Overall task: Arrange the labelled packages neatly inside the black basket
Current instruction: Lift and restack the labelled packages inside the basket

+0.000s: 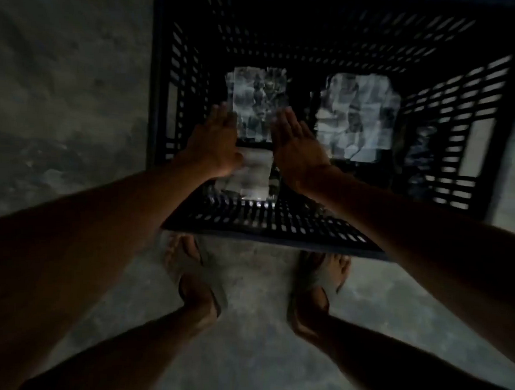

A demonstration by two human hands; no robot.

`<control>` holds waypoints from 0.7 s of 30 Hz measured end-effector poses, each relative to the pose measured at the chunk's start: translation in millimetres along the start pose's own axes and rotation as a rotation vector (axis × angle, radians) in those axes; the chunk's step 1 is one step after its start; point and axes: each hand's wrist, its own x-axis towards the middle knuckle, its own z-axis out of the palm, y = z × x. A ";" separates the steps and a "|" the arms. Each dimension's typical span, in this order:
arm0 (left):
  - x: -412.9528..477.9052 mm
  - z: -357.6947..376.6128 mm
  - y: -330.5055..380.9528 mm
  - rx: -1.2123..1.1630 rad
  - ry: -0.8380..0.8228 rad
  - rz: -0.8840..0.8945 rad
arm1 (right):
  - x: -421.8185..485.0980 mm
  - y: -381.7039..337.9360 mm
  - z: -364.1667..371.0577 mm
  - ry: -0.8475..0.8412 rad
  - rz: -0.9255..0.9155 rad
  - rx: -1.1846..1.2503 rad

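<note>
A black slotted basket stands on the floor in front of me, seen from above in dim light. Two pale printed packages lie on its bottom: one on the left and one on the right. A third pale package sits upright against the near wall, between my hands. My left hand is flat with fingers straight, touching that package's left side. My right hand is also flat and open, just right of it. Motion blur hides whether the fingers press the package.
My two feet in sandals stand on the grey concrete floor just before the basket's near rim. A dark object rests inside the basket against its right wall.
</note>
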 end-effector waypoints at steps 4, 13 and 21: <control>57.8 35.1 -15.2 0.142 0.045 -0.026 | 51.2 -1.2 48.2 0.175 -0.013 -0.069; 117.8 80.9 -5.5 0.197 0.289 -0.076 | 114.8 12.2 84.3 0.367 0.021 -0.149; 108.3 54.6 -9.0 0.485 0.092 0.003 | 94.8 29.0 49.7 0.119 -0.070 -0.346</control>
